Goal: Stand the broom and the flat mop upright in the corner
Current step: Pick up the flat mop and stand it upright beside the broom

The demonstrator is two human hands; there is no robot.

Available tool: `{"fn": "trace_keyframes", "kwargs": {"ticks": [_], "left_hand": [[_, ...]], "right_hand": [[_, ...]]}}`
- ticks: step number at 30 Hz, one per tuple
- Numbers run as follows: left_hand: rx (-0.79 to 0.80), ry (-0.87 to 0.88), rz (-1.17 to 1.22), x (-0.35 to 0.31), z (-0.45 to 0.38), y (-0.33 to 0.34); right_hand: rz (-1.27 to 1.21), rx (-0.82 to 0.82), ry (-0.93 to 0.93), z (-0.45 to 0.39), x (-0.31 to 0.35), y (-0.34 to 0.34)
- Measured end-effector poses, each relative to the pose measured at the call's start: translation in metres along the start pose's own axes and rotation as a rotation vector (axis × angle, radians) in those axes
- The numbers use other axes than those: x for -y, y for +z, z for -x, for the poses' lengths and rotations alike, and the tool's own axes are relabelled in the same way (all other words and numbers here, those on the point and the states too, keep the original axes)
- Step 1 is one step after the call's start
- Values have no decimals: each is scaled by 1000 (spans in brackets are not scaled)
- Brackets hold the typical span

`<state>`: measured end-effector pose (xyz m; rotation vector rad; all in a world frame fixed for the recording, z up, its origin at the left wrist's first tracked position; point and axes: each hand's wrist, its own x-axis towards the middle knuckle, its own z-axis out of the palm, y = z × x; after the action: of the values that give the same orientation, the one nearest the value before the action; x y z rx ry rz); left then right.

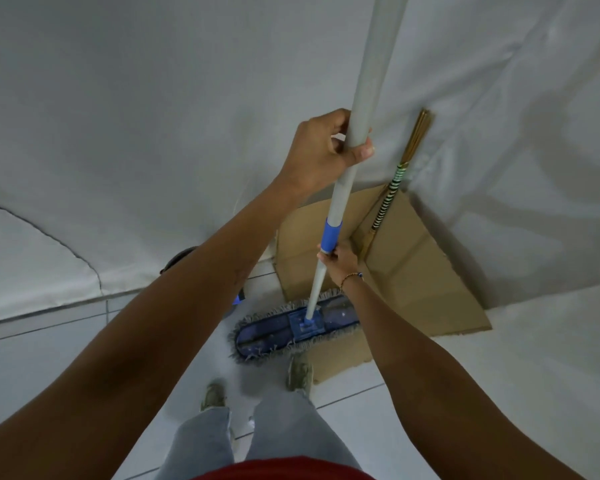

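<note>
Flat mop [291, 328]: blue fringed head, grey pole with blue collar; left hand [321, 150] and right hand [338, 259] both clamped on pole. Broom [388, 199] upright in corner.

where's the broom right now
In the head view the broom stands upright in the corner, right of centre, its lower end on the cardboard, just right of the mop handle held in both hands.
</note>
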<state>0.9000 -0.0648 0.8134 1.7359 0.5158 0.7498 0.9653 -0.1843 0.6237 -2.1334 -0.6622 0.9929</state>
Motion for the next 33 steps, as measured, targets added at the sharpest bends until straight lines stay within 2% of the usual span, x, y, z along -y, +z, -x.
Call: {"fn": "trace_keyframes", "kwargs": {"ticks": [12, 15, 18, 28, 33], "left_hand": [[-77, -54, -38, 36, -72, 77], [-40, -72, -87, 56, -79, 87], [3, -99, -116, 68, -85, 94], [12, -66, -136, 72, -115, 101], [40, -123, -131, 81, -122, 103]], "right_hand": [[43, 104, -21, -93, -29, -77], [69, 140, -20, -113, -43, -80], [52, 102, 11, -124, -52, -76], [32, 49, -27, -143, -52, -85], [76, 106, -5, -155, -49, -88]]}}
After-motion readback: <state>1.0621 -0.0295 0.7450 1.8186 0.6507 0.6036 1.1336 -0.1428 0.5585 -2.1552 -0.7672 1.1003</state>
